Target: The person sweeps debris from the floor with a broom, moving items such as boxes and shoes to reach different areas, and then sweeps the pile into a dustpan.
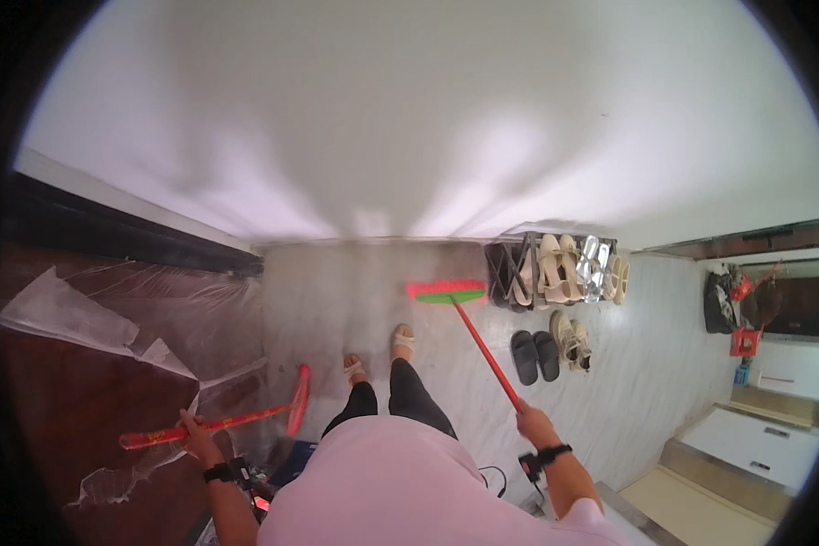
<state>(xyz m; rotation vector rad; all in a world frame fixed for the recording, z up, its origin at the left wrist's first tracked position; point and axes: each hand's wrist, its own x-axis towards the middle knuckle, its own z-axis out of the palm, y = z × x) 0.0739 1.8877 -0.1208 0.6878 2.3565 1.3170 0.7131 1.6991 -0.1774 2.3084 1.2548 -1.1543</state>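
My right hand (538,424) grips the red handle of a broom (486,356). Its green head with red bristles (448,293) is down on the pale floor, close to the white wall and just left of a shoe rack. In my left hand (201,440) is the red handle of a long-handled dustpan (246,415), which bears writing. The dustpan's red pan (299,401) hangs low to the left of my feet, seen edge-on. Whether it touches the floor I cannot tell.
A shoe rack (534,269) with several pairs of shoes stands against the wall (382,123). Dark slippers (534,356) and beige sneakers (570,341) lie before it. At left, torn plastic sheeting (75,314) covers a dark reddish door. White cabinets (757,443) stand at far right.
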